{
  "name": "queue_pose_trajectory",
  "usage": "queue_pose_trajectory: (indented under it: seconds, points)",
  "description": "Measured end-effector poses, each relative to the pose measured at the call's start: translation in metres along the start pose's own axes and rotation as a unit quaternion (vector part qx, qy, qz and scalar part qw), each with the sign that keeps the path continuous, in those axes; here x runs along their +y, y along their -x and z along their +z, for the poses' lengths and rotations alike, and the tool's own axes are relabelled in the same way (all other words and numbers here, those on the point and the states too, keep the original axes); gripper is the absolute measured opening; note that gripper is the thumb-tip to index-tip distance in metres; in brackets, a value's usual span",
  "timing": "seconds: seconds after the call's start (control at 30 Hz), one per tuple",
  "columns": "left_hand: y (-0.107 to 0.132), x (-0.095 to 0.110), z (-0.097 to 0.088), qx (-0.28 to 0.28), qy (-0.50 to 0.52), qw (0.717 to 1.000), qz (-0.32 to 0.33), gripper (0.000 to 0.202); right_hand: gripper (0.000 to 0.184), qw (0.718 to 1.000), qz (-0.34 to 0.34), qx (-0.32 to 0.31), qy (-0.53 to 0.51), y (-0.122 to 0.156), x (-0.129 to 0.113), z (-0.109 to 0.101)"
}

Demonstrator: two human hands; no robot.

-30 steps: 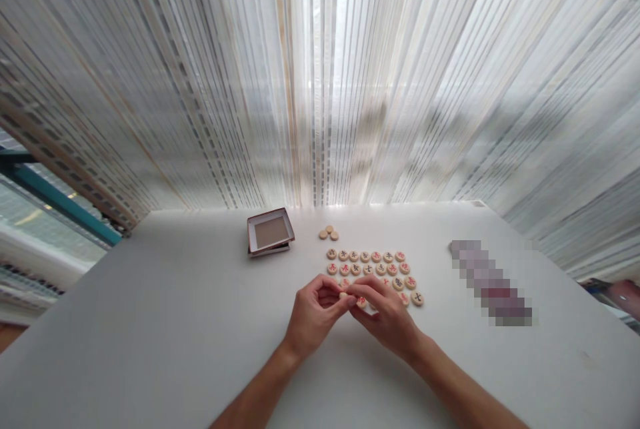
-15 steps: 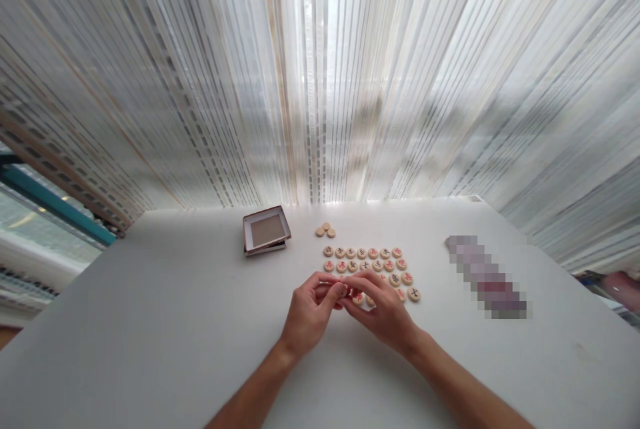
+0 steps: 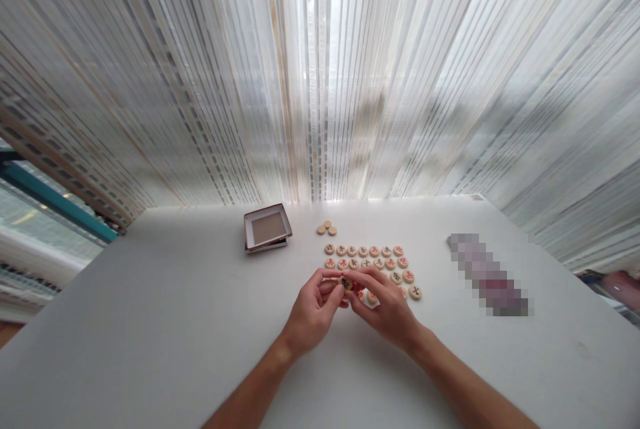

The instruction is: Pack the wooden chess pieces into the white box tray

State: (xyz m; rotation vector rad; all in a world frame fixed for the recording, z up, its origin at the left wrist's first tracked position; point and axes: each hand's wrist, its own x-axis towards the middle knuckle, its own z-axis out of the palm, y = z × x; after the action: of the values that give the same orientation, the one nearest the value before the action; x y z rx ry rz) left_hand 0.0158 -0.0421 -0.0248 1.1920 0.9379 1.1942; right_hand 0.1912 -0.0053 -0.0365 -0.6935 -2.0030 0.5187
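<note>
My left hand (image 3: 313,312) and my right hand (image 3: 387,305) meet over the white table (image 3: 150,322), fingers pinched together. Between their fingertips is a round wooden game piece (image 3: 345,283) with a black character, face up. Just beyond the hands lie several rows of the same wooden discs (image 3: 373,259), marked in red or black. Part of the nearest row is hidden under my right fingers. Three unmarked discs (image 3: 327,227) sit in a small cluster further back.
An open small box (image 3: 267,229) with a brown inside stands at the back, left of the discs. A blurred oblong object (image 3: 487,273) lies to the right. Striped sheer curtains (image 3: 320,75) hang behind the table's far edge.
The piece between my fingertips has turned from edge-on to face up, showing its black character. Both hands stayed together, shifting only slightly.
</note>
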Motion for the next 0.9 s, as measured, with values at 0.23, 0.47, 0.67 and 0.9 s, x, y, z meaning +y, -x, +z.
queue_pose_trajectory:
  seconds: [0.23, 0.47, 0.67, 0.9]
  points:
    - [0.0005, -0.0002, -0.0006, 0.000, 0.005, 1.000, 0.002, 0.031, 0.041, 1.000, -0.003, 0.000, -0.002, -0.0011, -0.0011, -0.0008]
    - [0.0003, -0.0043, -0.0012, 0.010, -0.014, 1.000, 0.023, 0.026, 0.038, 1.000, 0.012, 0.006, -0.016, -0.0015, -0.0038, -0.0009]
    - [0.0019, -0.0076, -0.0008, 0.021, -0.083, 0.995, 0.057, 0.023, 0.020, 0.996, 0.068, 0.005, -0.051, -0.0035, -0.0060, -0.0037]
    - [0.0050, -0.0054, -0.0001, 0.017, -0.154, 0.984, 0.086, 0.022, 0.007, 0.994, 0.092, 0.014, -0.064, -0.0033, -0.0067, -0.0045]
